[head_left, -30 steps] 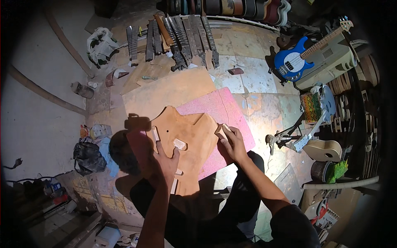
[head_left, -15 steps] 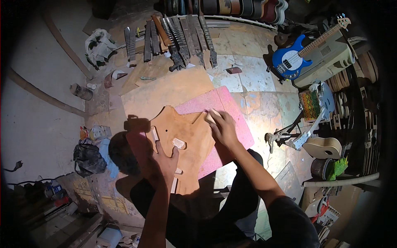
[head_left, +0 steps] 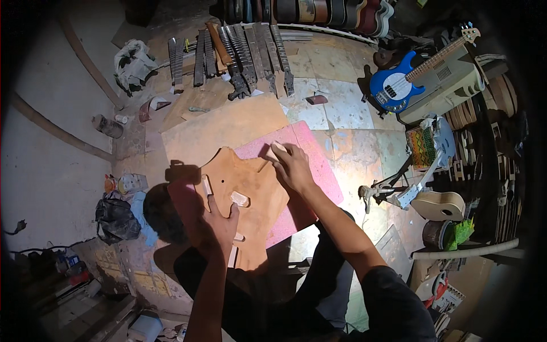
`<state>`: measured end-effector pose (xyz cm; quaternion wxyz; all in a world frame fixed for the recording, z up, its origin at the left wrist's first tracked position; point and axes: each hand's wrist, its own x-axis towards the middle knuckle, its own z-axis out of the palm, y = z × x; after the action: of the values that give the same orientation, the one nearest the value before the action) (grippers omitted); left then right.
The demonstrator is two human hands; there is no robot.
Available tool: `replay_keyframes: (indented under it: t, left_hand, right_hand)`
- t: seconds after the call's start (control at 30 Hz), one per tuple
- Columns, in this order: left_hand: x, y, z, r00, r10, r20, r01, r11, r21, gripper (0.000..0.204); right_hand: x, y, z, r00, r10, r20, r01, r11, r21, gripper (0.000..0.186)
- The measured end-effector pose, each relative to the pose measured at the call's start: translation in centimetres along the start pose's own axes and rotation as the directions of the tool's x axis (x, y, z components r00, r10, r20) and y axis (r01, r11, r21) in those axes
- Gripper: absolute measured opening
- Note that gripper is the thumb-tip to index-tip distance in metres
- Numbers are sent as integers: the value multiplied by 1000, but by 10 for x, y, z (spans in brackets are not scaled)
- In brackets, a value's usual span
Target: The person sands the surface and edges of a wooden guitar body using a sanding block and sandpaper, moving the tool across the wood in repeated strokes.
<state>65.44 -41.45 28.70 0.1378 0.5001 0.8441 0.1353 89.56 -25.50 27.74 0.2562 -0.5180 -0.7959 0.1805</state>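
Note:
A bare wooden guitar body (head_left: 245, 188) lies on a pink foam sheet (head_left: 310, 151) on the floor in front of me. My left hand (head_left: 219, 225) presses flat on the body's near edge, fingers spread. My right hand (head_left: 290, 165) is closed around a small pale block (head_left: 279, 147) at the body's upper right horn. Small pale pieces (head_left: 239, 198) rest on the wood between my hands.
A plywood board (head_left: 222, 125) lies under the pink sheet. Several guitar necks (head_left: 239, 51) are lined up farther away. A blue bass guitar (head_left: 399, 82) leans on a grey amplifier (head_left: 450, 74) at the right. An unfinished ukulele body (head_left: 441, 205), a black bag (head_left: 117, 219) and cans sit around.
My right hand has slid up and to the left along the body's right edge, from its side to the upper horn. The left hand has stayed in place.

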Motion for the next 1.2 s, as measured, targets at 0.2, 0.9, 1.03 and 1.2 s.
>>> replay_keyframes:
  t: [0.2, 0.9, 1.03, 1.2]
  left_hand:
    - [0, 1, -14, 998, 31, -48, -27, 996, 86, 81]
    - [-2, -2, -18, 993, 62, -101, -54, 995, 80, 75]
    - [2, 8, -20, 999, -31, 13, 30, 999, 27, 77]
    - [2, 14, -21, 989, -82, 123, 90, 994, -57, 78]
  right_hand:
    - [-86, 3, -16, 1000, 22, -8, -22, 1000, -3, 52]
    - [-82, -6, -7, 990, 143, -11, -140, 979, 149, 54]
    - [-61, -4, -1, 981, 186, -49, -181, 980, 87, 55]
    - [-38, 16, -3, 988, 153, -11, -150, 975, 162, 55]
